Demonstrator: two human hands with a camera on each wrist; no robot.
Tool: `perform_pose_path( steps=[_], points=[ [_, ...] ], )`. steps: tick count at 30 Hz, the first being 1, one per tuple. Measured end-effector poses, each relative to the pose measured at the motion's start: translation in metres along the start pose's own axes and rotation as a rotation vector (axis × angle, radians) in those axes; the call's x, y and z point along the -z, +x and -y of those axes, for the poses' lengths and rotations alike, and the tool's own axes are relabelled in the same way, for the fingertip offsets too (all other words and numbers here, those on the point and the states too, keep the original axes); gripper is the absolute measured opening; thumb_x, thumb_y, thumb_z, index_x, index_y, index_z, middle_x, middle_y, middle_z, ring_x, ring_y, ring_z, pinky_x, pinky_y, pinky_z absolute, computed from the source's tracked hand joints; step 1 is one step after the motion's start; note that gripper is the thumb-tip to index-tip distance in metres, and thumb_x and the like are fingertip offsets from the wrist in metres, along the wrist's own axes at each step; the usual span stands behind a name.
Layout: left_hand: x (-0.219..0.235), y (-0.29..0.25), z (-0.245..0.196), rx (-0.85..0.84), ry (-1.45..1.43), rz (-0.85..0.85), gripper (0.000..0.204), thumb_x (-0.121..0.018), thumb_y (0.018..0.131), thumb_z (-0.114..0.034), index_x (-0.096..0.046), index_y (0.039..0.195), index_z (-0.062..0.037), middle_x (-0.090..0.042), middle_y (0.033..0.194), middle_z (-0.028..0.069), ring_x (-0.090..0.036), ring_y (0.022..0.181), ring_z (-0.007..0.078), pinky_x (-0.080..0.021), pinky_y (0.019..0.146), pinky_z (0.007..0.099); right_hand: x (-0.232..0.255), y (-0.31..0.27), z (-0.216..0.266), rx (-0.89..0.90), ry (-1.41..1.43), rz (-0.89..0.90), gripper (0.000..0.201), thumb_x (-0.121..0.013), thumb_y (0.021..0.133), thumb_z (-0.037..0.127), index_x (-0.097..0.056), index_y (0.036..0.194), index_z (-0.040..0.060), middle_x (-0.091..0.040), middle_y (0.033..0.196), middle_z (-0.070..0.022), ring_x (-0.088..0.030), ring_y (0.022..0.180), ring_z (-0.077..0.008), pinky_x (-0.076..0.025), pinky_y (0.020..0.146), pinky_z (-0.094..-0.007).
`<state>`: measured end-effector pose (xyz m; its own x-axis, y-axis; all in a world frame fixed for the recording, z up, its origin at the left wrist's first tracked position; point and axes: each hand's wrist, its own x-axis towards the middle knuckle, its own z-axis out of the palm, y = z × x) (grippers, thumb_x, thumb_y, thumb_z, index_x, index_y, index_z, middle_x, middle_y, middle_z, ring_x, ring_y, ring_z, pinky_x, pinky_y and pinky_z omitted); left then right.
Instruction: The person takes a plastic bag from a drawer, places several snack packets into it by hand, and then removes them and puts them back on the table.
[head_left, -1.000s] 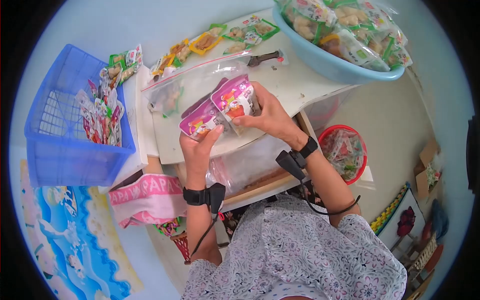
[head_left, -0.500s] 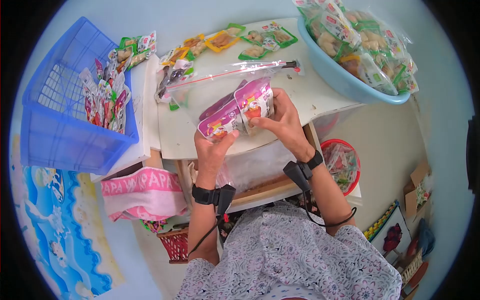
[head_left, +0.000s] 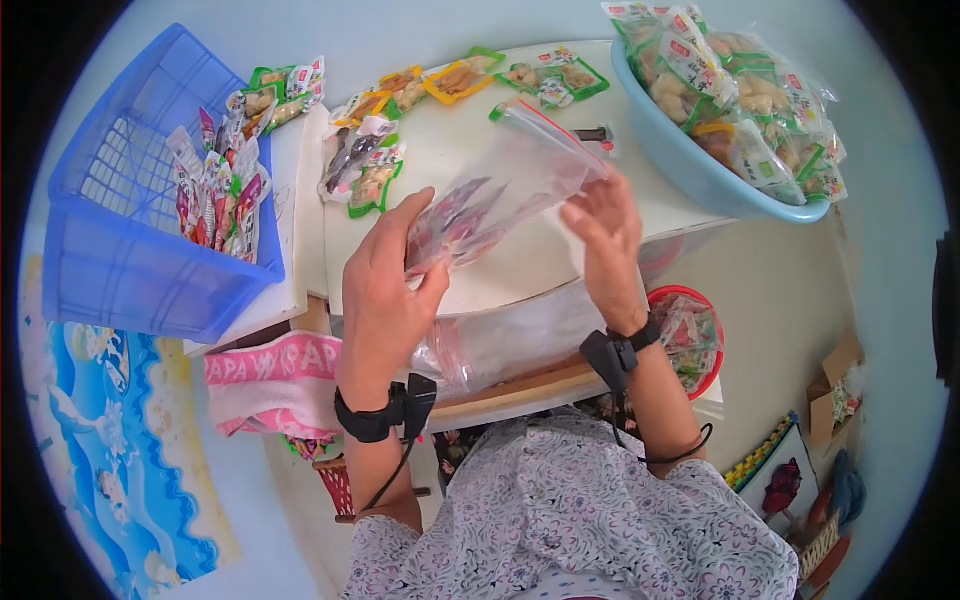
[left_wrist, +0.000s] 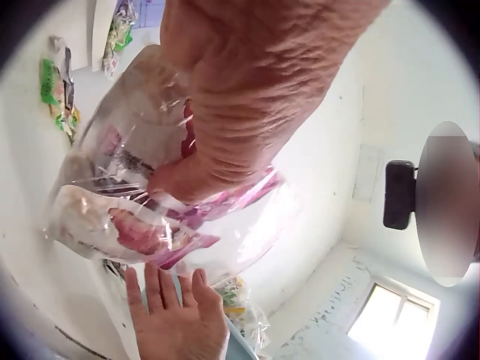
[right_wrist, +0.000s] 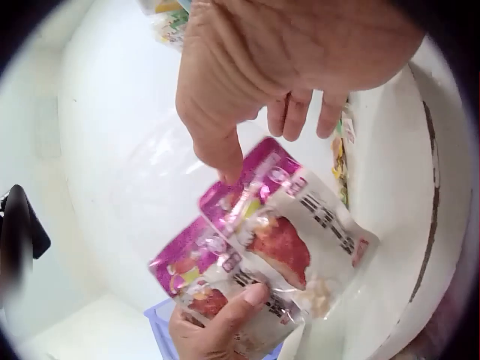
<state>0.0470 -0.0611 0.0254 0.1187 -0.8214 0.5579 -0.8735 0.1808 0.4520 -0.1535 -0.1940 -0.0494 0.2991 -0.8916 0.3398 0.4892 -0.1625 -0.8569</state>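
A clear zip bag point(head_left: 530, 170) with a red strip along its top hangs tilted over the white table. Inside it are purple-and-white snack packets point(right_wrist: 277, 240), printed with a picture of reddish food. My left hand point(head_left: 385, 285) grips the bag's lower left part, its thumb point(right_wrist: 236, 311) pressed across one packet. At the bag's right end is my right hand point(head_left: 610, 250), fingers extended and palm toward the bag. The left wrist view shows that same right hand point(left_wrist: 180, 319) spread beside the packets, holding nothing.
Several food packets point(head_left: 460, 78) lie along the back of the white table point(head_left: 480, 295). A blue basin point(head_left: 690, 170) heaped with packets stands right, a blue crate point(head_left: 130, 280) left. Below are an open drawer point(head_left: 530, 385) with clear bags and a red bin point(head_left: 718, 340).
My right hand has let go of the packets and opened beside the bag. The left hand has shifted left with the bag, which now tilts with its red strip slanting down to the right.
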Motion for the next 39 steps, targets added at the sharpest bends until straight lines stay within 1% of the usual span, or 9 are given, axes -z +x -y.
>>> perform_pose_path(
  steps=[6, 15, 18, 21, 24, 27, 30, 34, 39],
  points=[
    [0.004, -0.004, 0.009, 0.181, -0.075, 0.108, 0.06, -0.077, 0.082, -0.005, -0.057, 0.139, -0.0005, -0.07, 0.116, 0.0244, -0.07, 0.103, 0.0393, -0.057, 0.089, 0.0434, 0.01, 0.004, 0.05, 0.429, -0.308, -0.055, 0.028, -0.068, 0.092, 0.011, -0.069, 0.119, 0.0039, -0.069, 0.127, -0.0121, -0.06, 0.119, -0.0218, -0.049, 0.096, -0.037],
    [0.004, 0.001, -0.004, 0.159, -0.15, 0.132, 0.061, -0.076, 0.082, -0.004, -0.058, 0.14, -0.0028, -0.07, 0.114, 0.0241, -0.071, 0.1, 0.0376, -0.057, 0.087, 0.0423, -0.005, 0.019, 0.104, 0.838, -0.909, 0.254, 0.028, -0.078, 0.074, 0.001, -0.076, 0.1, 0.009, -0.071, 0.096, -0.0064, -0.062, 0.084, -0.0277, -0.051, 0.072, -0.0372],
    [0.005, 0.0, -0.006, 0.178, -0.16, 0.141, 0.061, -0.077, 0.082, -0.004, -0.058, 0.141, -0.0035, -0.07, 0.115, 0.023, -0.071, 0.1, 0.0377, -0.057, 0.087, 0.0422, -0.01, 0.017, 0.099, 0.837, -0.999, 0.215, 0.026, -0.078, 0.074, 0.003, -0.076, 0.098, 0.0103, -0.07, 0.093, -0.0051, -0.062, 0.083, -0.0262, -0.051, 0.07, -0.0382],
    [0.006, 0.0, -0.006, 0.111, -0.117, 0.166, 0.064, -0.078, 0.082, -0.003, -0.053, 0.14, 0.0085, -0.071, 0.116, 0.0182, -0.071, 0.1, 0.0217, -0.058, 0.086, 0.0334, -0.003, 0.021, 0.092, 0.769, -1.059, 0.278, 0.026, -0.076, 0.076, 0.001, -0.076, 0.101, 0.0095, -0.07, 0.093, -0.0058, -0.062, 0.084, -0.0263, -0.051, 0.07, -0.0365],
    [0.012, 0.001, -0.014, 0.163, -0.145, 0.175, 0.064, -0.078, 0.082, -0.001, -0.054, 0.141, 0.0073, -0.071, 0.118, 0.0185, -0.071, 0.101, 0.0219, -0.058, 0.087, 0.0322, -0.005, 0.023, 0.101, 0.653, -0.757, 0.45, 0.025, -0.069, 0.083, -0.002, -0.074, 0.106, 0.006, -0.071, 0.095, -0.0077, -0.065, 0.083, -0.0237, -0.052, 0.07, -0.034],
    [0.012, -0.001, -0.007, 0.149, -0.155, 0.16, 0.064, -0.077, 0.081, 0.0, -0.054, 0.141, 0.0061, -0.071, 0.118, 0.0175, -0.07, 0.101, 0.0202, -0.057, 0.089, 0.0318, -0.007, 0.019, 0.113, 0.079, -0.44, 0.531, 0.025, -0.062, 0.089, -0.003, -0.072, 0.112, 0.0018, -0.072, 0.097, -0.0099, -0.068, 0.082, -0.0203, -0.053, 0.071, -0.0331],
    [0.011, -0.003, -0.002, 0.227, -0.275, 0.161, 0.065, -0.077, 0.081, 0.001, -0.054, 0.141, 0.0053, -0.071, 0.119, 0.0154, -0.068, 0.102, 0.018, -0.057, 0.09, 0.0318, -0.002, 0.032, 0.108, -0.05, -0.49, 0.618, 0.028, -0.058, 0.093, -0.001, -0.07, 0.118, 0.0003, -0.073, 0.099, -0.0114, -0.07, 0.08, -0.0171, -0.055, 0.074, -0.0337],
    [0.012, -0.006, 0.003, 0.227, -0.304, 0.171, 0.067, -0.076, 0.081, 0.001, -0.054, 0.144, 0.0012, -0.07, 0.119, 0.0127, -0.067, 0.103, 0.0158, -0.057, 0.089, 0.0303, -0.016, 0.045, 0.086, 0.477, -0.868, 0.651, 0.01, -0.063, 0.09, 0.002, -0.067, 0.098, -0.0001, -0.069, 0.09, -0.0147, -0.068, 0.074, -0.0321, -0.054, 0.064, -0.0396],
    [0.012, -0.01, 0.014, 0.196, -0.371, 0.18, 0.068, -0.076, 0.081, 0.002, -0.056, 0.145, -0.0047, -0.069, 0.118, 0.0108, -0.066, 0.104, 0.0137, -0.056, 0.088, 0.0281, -0.031, 0.045, 0.071, 0.657, -1.111, 0.624, 0.003, -0.065, 0.085, 0.004, -0.065, 0.088, 0.0034, -0.065, 0.087, -0.0148, -0.066, 0.075, -0.039, -0.052, 0.062, -0.0451]
  ],
)
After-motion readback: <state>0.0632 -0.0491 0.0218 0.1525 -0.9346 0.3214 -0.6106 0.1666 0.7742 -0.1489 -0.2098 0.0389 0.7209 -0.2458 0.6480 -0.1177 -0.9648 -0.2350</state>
